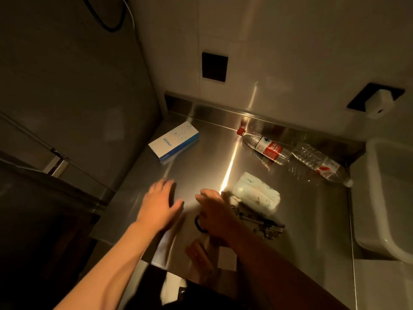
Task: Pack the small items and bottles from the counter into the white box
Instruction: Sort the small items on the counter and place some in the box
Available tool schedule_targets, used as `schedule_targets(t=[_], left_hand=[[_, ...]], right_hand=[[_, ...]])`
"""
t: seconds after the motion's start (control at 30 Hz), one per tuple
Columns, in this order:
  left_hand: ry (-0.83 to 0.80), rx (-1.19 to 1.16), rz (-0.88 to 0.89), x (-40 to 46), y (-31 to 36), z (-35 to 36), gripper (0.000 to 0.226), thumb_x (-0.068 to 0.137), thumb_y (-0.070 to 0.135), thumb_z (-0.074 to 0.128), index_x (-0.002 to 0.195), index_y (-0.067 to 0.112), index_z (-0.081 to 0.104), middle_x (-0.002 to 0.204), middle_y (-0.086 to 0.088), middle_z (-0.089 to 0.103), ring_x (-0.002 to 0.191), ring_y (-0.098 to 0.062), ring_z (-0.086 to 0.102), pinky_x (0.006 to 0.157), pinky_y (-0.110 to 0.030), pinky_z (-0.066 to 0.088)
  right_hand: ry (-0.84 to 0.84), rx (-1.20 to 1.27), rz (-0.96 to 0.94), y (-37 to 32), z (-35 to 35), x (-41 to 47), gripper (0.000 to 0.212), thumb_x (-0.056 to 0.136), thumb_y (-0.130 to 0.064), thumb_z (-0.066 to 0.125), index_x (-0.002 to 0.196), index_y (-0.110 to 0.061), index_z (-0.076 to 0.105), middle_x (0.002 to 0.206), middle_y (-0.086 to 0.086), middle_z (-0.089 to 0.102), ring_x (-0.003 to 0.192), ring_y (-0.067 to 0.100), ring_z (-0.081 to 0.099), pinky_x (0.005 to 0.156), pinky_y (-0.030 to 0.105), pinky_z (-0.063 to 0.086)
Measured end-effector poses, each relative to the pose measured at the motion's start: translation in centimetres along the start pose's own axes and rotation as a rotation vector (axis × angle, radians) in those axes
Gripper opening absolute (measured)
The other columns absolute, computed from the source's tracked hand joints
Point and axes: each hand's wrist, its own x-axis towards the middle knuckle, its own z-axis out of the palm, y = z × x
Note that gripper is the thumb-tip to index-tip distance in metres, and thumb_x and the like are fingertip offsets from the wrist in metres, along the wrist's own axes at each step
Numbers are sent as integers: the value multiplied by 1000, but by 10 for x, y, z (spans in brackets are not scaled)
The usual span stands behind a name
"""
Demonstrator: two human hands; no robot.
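On the steel counter (201,166) lie a white and blue carton (174,140) at the back left and two clear plastic bottles, one with a red cap (263,147) and one further right (321,163). A white tissue pack (257,193) lies in the middle, with a metal tool (266,227) just in front of it. My left hand (159,204) hovers flat over bare counter, fingers straight. My right hand (215,211) reaches over a black bead bracelet (199,224), fingers spread, holding nothing that I can see. The white box (388,198) stands at the right edge.
An orange-brown flat packet (200,257) and a white card (226,258) lie near the counter's front edge. A steel cabinet (73,104) rises on the left. Dark wall plates (214,67) sit on the tiled wall behind, one with a white plug (380,104).
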Motion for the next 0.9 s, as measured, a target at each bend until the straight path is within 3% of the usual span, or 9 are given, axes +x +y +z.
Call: schedule_targets(t=[0.1,0.17,0.37,0.6,0.77,0.9], left_hand=[[-9,8,-30,44,-20,-18,79,91,55,61,156,25,29,163,-7,28,150,-28,25,121,-53,30],[21,-13,-51,74,-32,-26,80,89,57,63,155,27,29,163,-6,28,149,-29,26,120,-53,30],[-28,13,-81,149,-62,-24,82,87,55,66,153,30,24,165,-7,20,150,-33,20,121,-56,25],[-16,114,-7,189,-77,-11,87,83,45,77,151,18,30,155,-17,35,135,-40,41,106,-58,44],[81,64,-26,178,-71,1,76,83,38,77,147,23,39,139,-16,49,121,-38,51,92,-51,54],[2,-123,34,133,-58,15,72,82,44,74,146,26,45,142,-14,49,126,-39,49,99,-53,48]], right_hand=[[-32,4,41,4,0,20,56,89,-32,55,144,-23,44,151,3,39,140,24,35,115,46,29],[-25,39,74,5,0,33,62,90,-33,56,149,-22,39,158,3,32,145,26,29,116,49,24],[-12,100,162,6,1,82,69,90,-38,56,153,-26,30,163,3,23,149,25,22,120,52,17],[58,213,227,1,-2,108,70,91,-39,57,154,-28,28,164,3,22,150,25,23,121,51,17],[70,218,248,9,-5,99,69,92,-35,58,155,-26,30,164,3,23,149,25,23,122,51,19],[65,131,204,17,-6,97,70,88,-32,60,153,-26,34,162,4,26,149,27,23,119,53,23]])
